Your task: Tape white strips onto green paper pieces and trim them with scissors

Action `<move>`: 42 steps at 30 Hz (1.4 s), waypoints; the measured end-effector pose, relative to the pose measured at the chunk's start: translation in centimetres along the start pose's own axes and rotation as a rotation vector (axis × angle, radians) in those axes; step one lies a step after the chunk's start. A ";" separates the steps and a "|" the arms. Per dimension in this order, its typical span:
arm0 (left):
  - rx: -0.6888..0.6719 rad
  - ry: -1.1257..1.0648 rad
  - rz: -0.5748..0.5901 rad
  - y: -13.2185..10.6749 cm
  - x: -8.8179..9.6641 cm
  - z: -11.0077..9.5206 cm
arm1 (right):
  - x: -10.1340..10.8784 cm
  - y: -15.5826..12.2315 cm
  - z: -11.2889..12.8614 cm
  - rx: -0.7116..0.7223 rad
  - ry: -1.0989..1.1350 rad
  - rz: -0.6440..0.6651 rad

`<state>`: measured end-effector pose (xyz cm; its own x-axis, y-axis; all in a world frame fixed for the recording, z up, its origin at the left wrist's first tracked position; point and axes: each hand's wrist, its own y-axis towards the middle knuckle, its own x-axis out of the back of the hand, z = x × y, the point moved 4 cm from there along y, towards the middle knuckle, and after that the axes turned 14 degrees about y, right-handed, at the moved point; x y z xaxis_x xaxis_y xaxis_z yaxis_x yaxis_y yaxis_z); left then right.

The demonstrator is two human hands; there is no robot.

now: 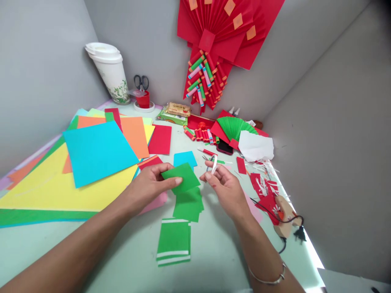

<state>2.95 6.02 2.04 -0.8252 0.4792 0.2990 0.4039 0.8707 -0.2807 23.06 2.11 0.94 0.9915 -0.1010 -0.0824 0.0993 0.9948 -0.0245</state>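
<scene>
My left hand (pixel 159 179) pinches a small green paper rectangle (pixel 186 179) between thumb and fingers, tilted above the table. Below it lies a loose pile of green paper pieces (pixel 187 205). Nearer to me, more green pieces (pixel 173 236) lie stacked, with white strips along their short edges. My right hand (pixel 224 185) is closed on a narrow white tape roll (pixel 214 164), just right of the held paper and apart from it. Small blue paper pieces (pixel 185 158) lie behind my left hand.
Large coloured sheets (pixel 100 150) cover the left. At the back stand a white cup (pixel 108 73) and scissors (pixel 141 82) in a red holder. Paper rolls (pixel 203 135), a phone (pixel 225 147) and a green fan (pixel 233 128) lie behind; a glue gun (pixel 287 211) and scraps lie right.
</scene>
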 end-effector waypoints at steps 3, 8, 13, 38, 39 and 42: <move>0.046 -0.086 0.003 0.0 -0.1 0.3 | -0.2 -0.2 0.2 -0.010 -0.105 0.014; 0.011 -0.180 -0.026 0.1 0.0 0.6 | -0.4 -0.5 0.3 0.010 -0.175 0.026; -0.021 -0.153 -0.144 0.1 0.8 0.7 | 0.0 -0.4 0.4 0.039 -0.276 0.007; -0.045 -0.051 -0.076 0.3 0.0 0.3 | -0.8 -1.0 0.5 0.102 -0.317 0.044; -0.044 -0.048 -0.082 0.3 0.0 0.3 | -0.9 -1.0 0.4 0.082 -0.288 0.048; -0.046 -0.002 -0.108 0.2 0.3 0.0 | -1.0 -0.9 0.1 0.047 -0.230 0.073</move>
<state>2.77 6.36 2.11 -0.8658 0.3823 0.3230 0.3303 0.9213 -0.2051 22.01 1.33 1.15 0.9888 -0.0274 0.1467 0.0248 0.9995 0.0196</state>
